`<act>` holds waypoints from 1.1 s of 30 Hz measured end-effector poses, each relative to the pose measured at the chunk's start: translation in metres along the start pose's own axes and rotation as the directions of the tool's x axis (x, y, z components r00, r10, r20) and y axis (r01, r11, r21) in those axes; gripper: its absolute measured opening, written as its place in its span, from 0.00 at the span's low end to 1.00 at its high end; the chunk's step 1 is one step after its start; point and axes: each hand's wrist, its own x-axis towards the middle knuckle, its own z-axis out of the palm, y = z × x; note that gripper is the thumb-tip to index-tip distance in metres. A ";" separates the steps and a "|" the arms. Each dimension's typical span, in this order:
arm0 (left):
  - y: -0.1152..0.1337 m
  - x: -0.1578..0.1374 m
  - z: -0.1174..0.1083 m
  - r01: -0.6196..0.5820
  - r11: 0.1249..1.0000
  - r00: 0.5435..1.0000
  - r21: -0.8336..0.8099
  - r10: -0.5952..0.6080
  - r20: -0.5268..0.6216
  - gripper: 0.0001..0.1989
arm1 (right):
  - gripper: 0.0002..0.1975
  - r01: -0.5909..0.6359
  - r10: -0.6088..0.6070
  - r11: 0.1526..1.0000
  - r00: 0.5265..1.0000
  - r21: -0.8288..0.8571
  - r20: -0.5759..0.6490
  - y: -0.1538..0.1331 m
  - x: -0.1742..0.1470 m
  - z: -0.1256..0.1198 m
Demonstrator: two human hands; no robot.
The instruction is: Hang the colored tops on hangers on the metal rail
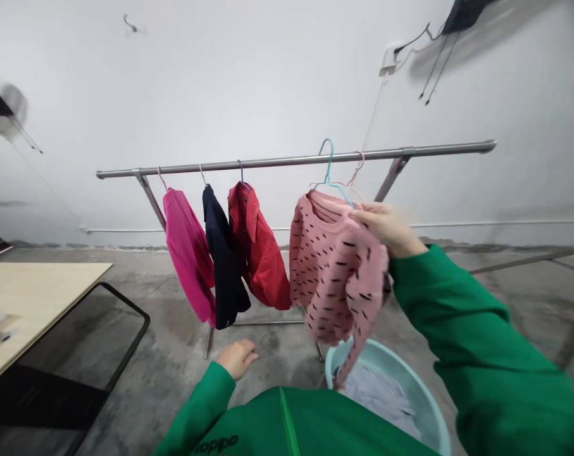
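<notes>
My right hand (392, 229) pinches the shoulder of a pink sweater (336, 253) with short black dashes. A turquoise hanger (329, 171) is inside its neckline, its hook at the metal rail (287, 161); whether the hook rests on it I cannot tell. Just behind hangs a pink hanger (359, 168), and what is on it is mostly hidden by the sweater. One sleeve dangles over a light blue tub (436, 415) of pale grey cloth (384, 396). Low and away from the clothes, my left hand (238, 358) is loosely curled with nothing in it.
Left along the rail hang a magenta top (185, 247), a navy garment (220, 266) and a red jacket (261, 253). A light wooden table (40, 285) with a black metal leg (132, 342) stands at the left. Behind the rack is a white wall (243, 82).
</notes>
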 end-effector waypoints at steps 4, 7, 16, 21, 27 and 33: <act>-0.008 -0.015 0.017 0.076 0.994 0.997 -0.076 -0.076 0.008 0.12 | 0.10 -0.027 0.028 0.999 0.999 -0.045 0.025 0.014 0.047 0.047; -0.011 -0.024 0.026 0.120 0.985 0.993 -0.125 -0.118 0.022 0.12 | 0.11 0.000 0.004 0.986 1.000 -0.170 0.027 0.029 0.067 0.074; -0.010 -0.036 0.030 0.178 0.970 0.984 -0.165 -0.179 0.012 0.13 | 0.15 0.073 -0.059 0.934 0.997 -0.350 0.050 0.071 0.079 0.108; -0.002 -0.029 0.027 0.161 0.981 0.986 -0.110 -0.154 0.070 0.13 | 0.13 0.104 -0.074 0.881 0.994 -0.462 0.081 0.073 0.082 0.115; 0.008 -0.015 0.022 0.113 0.992 0.986 -0.055 -0.106 0.127 0.12 | 0.13 0.125 -0.075 0.827 0.991 -0.549 0.112 0.067 0.085 0.119; 0.012 -0.013 0.020 0.082 0.996 0.985 -0.039 -0.075 0.156 0.11 | 0.15 0.124 -0.063 0.807 0.990 -0.577 0.123 0.065 0.084 0.118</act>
